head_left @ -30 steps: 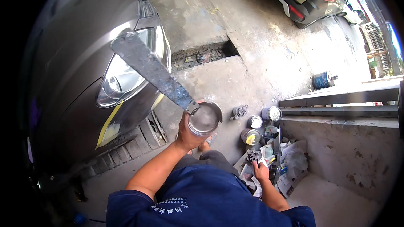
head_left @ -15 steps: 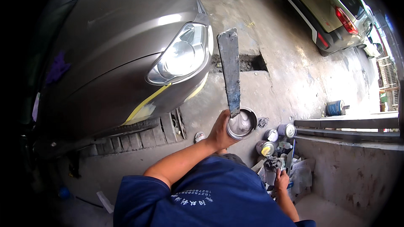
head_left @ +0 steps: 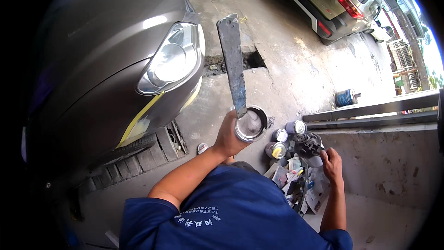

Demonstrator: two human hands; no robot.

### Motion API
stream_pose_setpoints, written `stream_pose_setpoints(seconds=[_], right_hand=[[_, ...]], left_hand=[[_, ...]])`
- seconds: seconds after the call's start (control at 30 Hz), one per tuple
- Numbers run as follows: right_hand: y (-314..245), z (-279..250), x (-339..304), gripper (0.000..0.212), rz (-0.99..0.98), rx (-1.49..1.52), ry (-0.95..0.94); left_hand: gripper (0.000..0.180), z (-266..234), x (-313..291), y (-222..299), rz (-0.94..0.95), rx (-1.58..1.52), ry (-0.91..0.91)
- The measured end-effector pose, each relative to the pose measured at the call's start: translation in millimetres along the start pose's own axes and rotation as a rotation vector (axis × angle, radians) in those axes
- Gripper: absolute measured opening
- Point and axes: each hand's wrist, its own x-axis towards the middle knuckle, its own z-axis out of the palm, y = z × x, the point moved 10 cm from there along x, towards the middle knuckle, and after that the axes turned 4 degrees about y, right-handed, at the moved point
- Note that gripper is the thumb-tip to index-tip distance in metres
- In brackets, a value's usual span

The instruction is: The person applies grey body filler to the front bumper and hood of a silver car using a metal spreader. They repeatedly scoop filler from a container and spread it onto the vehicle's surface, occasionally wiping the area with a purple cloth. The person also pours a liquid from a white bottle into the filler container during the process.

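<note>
My left hand (head_left: 227, 136) is wrapped round an open metal can (head_left: 250, 126) of pale grey paste, held in front of my body. A long flat metal scraper (head_left: 232, 60) leans up out of the can, its lower end at the rim by my fingers. Over at the right, my right hand (head_left: 332, 163) is closed on the edge of a dark, lumpy grey thing (head_left: 307, 144), crusted and too cluttered to name. It is raised above a heap of papers and scraps (head_left: 296, 183).
Several tins, one a silver can with a yellow patch (head_left: 276, 150), stand beside the heap. A low wall (head_left: 388, 166) borders the right. At left is a dark car (head_left: 111, 60) with yellow tape (head_left: 141, 118) below its headlight. Another car (head_left: 319, 0) stands beyond a floor pit (head_left: 254, 59).
My right hand has come up and to the right from the heap, lifting the dark lumpy thing. My view has shifted right; the can and scraper stay in my left hand.
</note>
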Motion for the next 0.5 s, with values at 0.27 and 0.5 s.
stream_pose_setpoints(seconds=[0.27, 0.5], right_hand=[[-149.1, -150.7, 23.9, 0.069, -0.424, -0.037, 0.189], [-226.0, -181.8, 22.1, 0.070, -0.638, -0.076, 0.282]], left_hand=[[0.071, 16.9, 5.6, 8.5, -0.008, -0.003, 0.008], [0.073, 40.4, 2.4, 8.4, -0.002, -0.089, -0.005]])
